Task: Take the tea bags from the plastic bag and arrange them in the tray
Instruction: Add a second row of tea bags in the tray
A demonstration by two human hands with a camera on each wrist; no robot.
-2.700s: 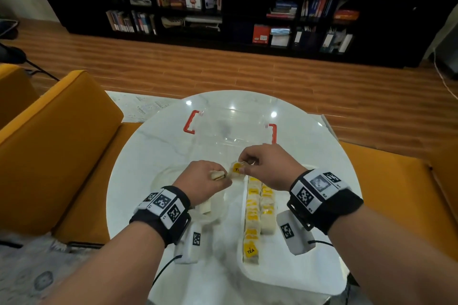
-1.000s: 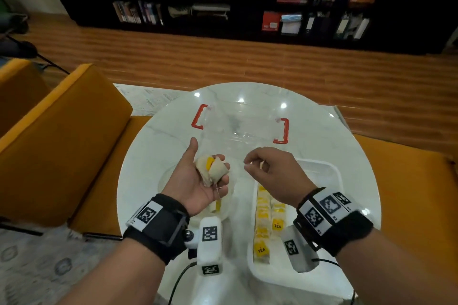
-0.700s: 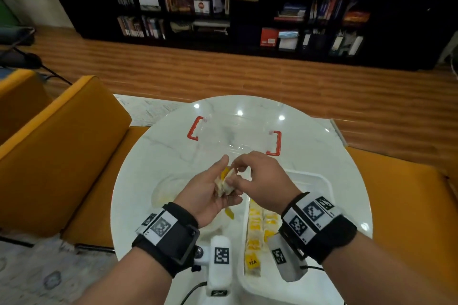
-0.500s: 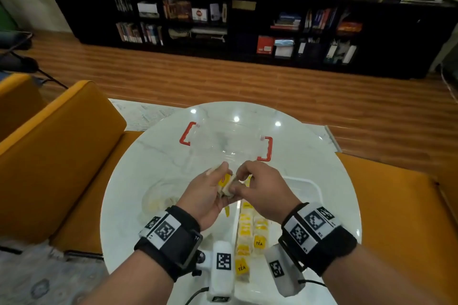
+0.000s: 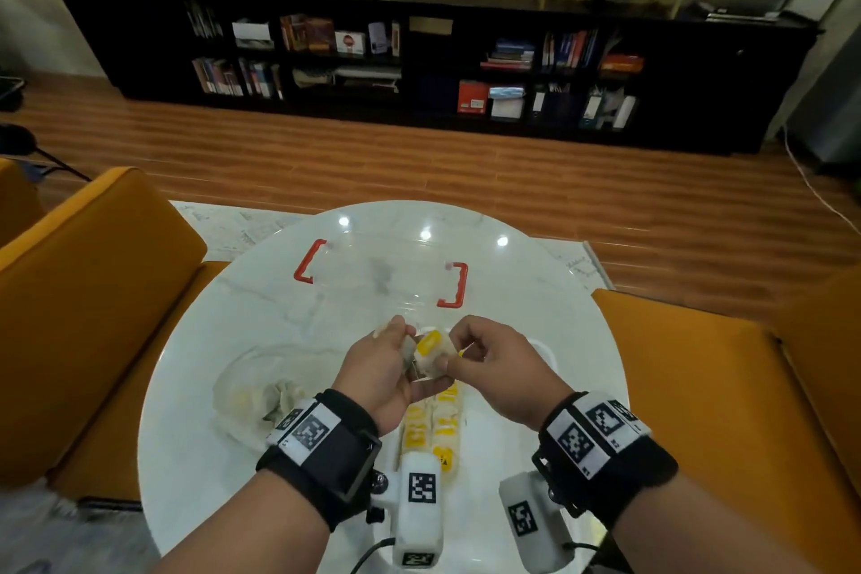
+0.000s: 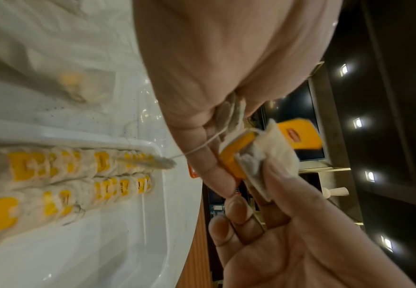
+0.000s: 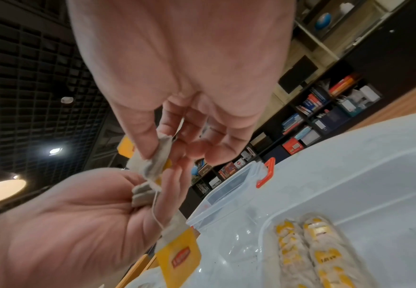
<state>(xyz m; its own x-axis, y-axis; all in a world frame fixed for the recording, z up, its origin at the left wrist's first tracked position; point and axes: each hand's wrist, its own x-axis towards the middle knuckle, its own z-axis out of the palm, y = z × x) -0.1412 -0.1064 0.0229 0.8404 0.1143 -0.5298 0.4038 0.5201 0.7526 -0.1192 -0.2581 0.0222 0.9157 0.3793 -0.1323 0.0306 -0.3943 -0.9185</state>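
Since a second ago the right hand has closed in on the left hand, both now pinching one tea bag above the tray

Paper-light and soft, tangled by its string; judged best taken by the yellow tag or a bag corner, gently, since the paper would tear. Two rows already lie in the tray; the plastic bag sits left

My head view: high, facing forward-down over round table, room beyond. Left wrist view: rolled sideways, close on fingers. Right wrist view: close, angled upward. All share tea bag, tray.
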